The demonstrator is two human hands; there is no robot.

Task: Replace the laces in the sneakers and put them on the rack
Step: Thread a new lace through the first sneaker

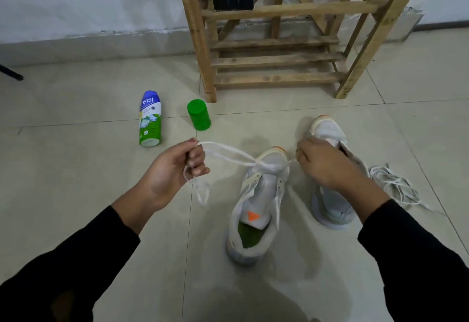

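Black sleeves [76,258] are framing the work on the floor [76,194]. My left hand [175,169] is pinching a white lace [228,154] between thumb and curled fingers, drawing it out sideways. My right hand [322,166] is gripping the opposite end beside the toe. I am keeping both ends apart, probably to even them across the lowest eyelets of the near sneaker [256,210]. A second sneaker [330,207] is lying partly under my right wrist, with a spare lace [396,189] just beside it. Beyond, the rack [274,65] is standing ready.
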